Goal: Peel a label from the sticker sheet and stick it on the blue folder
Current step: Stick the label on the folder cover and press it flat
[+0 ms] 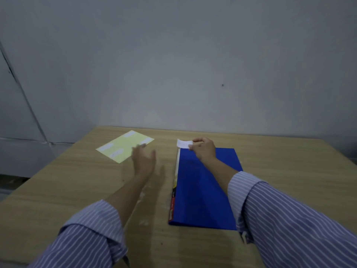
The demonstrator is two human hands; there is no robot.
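A blue folder [202, 190] lies flat on the wooden table, right of centre, its spine to the left. My right hand [204, 148] hovers over the folder's far edge and pinches a small white label [184, 143] by its right end. The pale yellow sticker sheet [125, 146] lies at the far left of the table with a few white labels left on it. My left hand [144, 161] is blurred, fingers spread, holding nothing, between the sheet and the folder.
The wooden table [77, 190] ends at a grey wall behind. Its left edge drops off to a grey floor and a panel [19, 132]. Striped shirt sleeves cover both forearms in the foreground.
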